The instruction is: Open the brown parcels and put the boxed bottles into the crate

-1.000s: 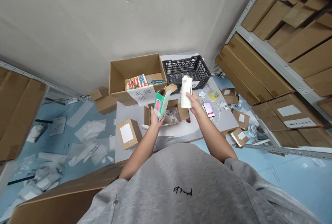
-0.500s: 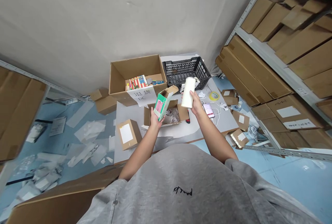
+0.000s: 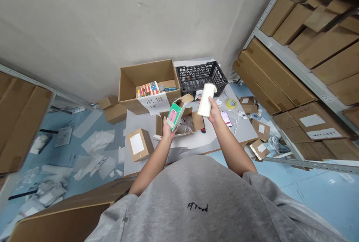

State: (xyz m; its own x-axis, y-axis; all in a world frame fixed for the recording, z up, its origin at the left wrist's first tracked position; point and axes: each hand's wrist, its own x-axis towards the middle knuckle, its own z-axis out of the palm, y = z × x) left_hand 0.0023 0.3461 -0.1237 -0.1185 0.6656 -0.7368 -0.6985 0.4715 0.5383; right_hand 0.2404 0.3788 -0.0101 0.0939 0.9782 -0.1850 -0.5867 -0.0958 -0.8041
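Left hand gripping an open green-and-white carton with a pink panel, above an open cardboard box, right hand gripping a white cylindrical container, grey counter, paper sign reading 退货区, black plastic crate, carton-filled metal shelving

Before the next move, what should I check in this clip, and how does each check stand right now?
1. Left hand holds the green box: ok, fingers wrapped round its lower end.
2. Right hand holds the white bottle: ok, gripped round its lower half, tilted.
3. Box flap closed: not ok, it stands open.
4. Box contents: cannot tell, the inside is hidden.
5. Carton below the hands open: ok, with plastic wrapping inside.
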